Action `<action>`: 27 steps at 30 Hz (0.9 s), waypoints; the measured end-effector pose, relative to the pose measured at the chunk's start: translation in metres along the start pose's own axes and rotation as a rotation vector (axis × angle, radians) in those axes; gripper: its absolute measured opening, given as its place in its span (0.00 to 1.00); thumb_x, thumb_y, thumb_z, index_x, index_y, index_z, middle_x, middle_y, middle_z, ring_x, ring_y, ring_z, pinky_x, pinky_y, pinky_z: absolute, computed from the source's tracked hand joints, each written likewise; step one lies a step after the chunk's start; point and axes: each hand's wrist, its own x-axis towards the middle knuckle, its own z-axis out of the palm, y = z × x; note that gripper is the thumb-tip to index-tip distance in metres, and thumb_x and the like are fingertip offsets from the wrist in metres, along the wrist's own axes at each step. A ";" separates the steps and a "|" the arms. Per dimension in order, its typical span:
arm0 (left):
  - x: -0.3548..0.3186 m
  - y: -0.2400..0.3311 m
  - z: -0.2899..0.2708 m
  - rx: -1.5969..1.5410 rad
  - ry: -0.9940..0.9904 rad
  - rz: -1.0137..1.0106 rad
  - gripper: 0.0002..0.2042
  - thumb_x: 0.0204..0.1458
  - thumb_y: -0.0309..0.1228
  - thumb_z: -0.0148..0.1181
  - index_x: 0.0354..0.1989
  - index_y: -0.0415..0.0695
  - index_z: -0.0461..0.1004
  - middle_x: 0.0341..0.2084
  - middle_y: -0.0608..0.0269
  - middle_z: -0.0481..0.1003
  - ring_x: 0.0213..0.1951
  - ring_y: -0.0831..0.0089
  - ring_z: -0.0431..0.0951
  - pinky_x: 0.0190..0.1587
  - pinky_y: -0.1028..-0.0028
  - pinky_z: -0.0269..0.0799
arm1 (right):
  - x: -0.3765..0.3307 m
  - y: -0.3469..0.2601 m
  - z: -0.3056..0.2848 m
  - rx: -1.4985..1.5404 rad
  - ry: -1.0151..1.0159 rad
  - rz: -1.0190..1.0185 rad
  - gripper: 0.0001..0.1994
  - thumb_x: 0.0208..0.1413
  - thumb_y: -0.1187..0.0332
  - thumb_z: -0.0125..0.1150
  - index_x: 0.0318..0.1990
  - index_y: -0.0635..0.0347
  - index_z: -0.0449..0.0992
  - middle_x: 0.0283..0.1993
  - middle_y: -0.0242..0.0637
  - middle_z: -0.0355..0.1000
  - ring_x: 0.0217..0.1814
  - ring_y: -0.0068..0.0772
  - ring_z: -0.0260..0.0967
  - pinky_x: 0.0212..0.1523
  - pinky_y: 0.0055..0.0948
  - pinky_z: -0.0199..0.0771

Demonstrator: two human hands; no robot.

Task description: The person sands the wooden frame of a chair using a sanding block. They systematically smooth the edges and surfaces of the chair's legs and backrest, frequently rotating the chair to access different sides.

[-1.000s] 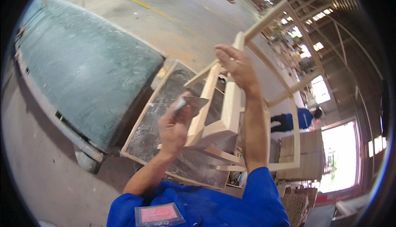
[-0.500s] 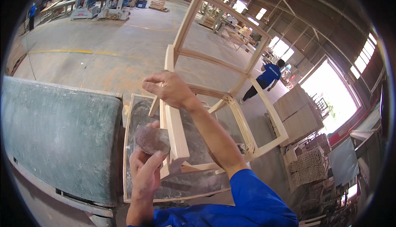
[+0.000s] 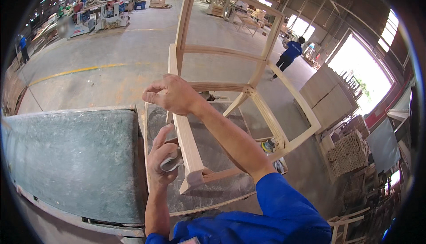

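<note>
A pale, unfinished wooden chair frame [image 3: 191,151] stands tilted in front of me, with its open back at the far side. My right hand [image 3: 171,94] reaches across and rests over the front arm rail, its fingers curled at the rail's far end. Below it, my left hand [image 3: 160,160] holds a bent piece of sandpaper [image 3: 171,162] against or close beside the outer side of the same part; exact contact is hidden by the fingers. The sandpaper's light underside shows at its curled edge.
Under the chair is a dusty dark work board [image 3: 222,193] with a pale rim. A green-grey padded table [image 3: 75,164] stands to the left. A power tool [image 3: 267,145] partly shows behind the frame. A person in blue [image 3: 290,52] is farther off, near stacked boards [image 3: 328,93].
The left hand has turned the sandpaper from flat-facing to edge-on, with the fingers now pointing up. My view has shifted slightly; the right hand stays on the rail.
</note>
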 end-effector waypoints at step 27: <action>0.025 0.004 0.029 -0.542 -0.121 0.009 0.21 0.61 0.52 0.52 0.44 0.45 0.73 0.65 0.43 0.56 0.68 0.45 0.53 0.67 0.52 0.49 | 0.006 0.043 -0.001 -0.241 -0.058 -0.228 0.13 0.55 0.56 0.65 0.39 0.54 0.84 0.38 0.38 0.80 0.40 0.39 0.75 0.54 0.40 0.70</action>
